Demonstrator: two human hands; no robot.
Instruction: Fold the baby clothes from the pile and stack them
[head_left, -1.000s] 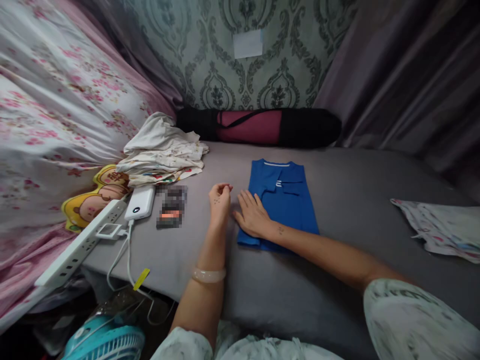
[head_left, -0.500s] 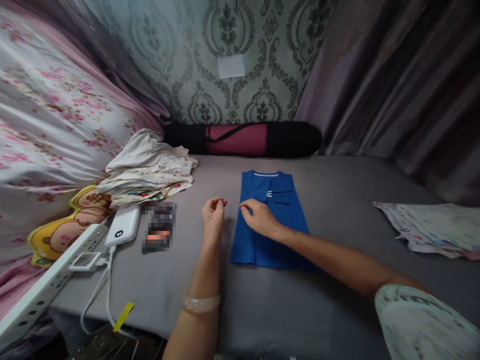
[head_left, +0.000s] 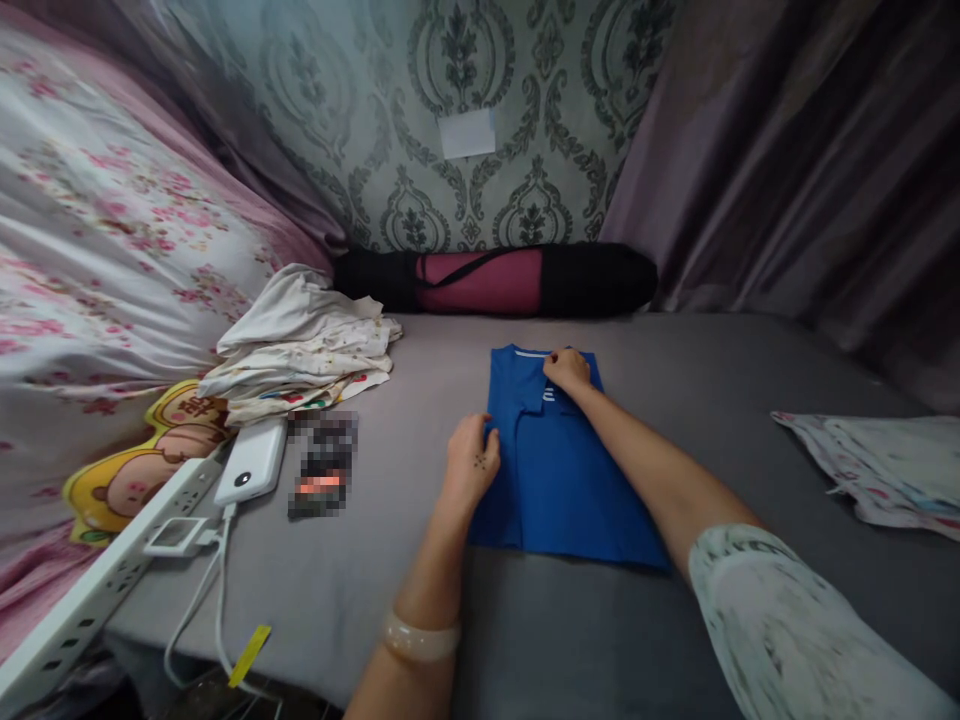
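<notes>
A blue T-shirt (head_left: 577, 490) lies folded lengthwise on the grey sheet, its collar at the far end and white lettering showing near the top. Along its left edge, my left hand (head_left: 474, 458) has curled fingers, with the thumb close to them at the cloth. My right hand (head_left: 570, 370) is closed in a pinch on the shirt just right of the collar, its forearm crossing the right side of the shirt. The right hand covers the upper right fold. A folded-in sleeve shows left of the lettering.
A crumpled pile of pale clothes (head_left: 307, 340) lies at the left, near a white power bank (head_left: 251, 465), a blurred-out item (head_left: 324, 470) and a power strip (head_left: 112, 590) with cables. Folded cloths (head_left: 885, 465) lie at the right. A black and maroon long bag (head_left: 480, 282) rests against the wall.
My right hand has moved away from me and right, from the shirt's left part to beside the collar. My left hand has moved right to the shirt's left edge.
</notes>
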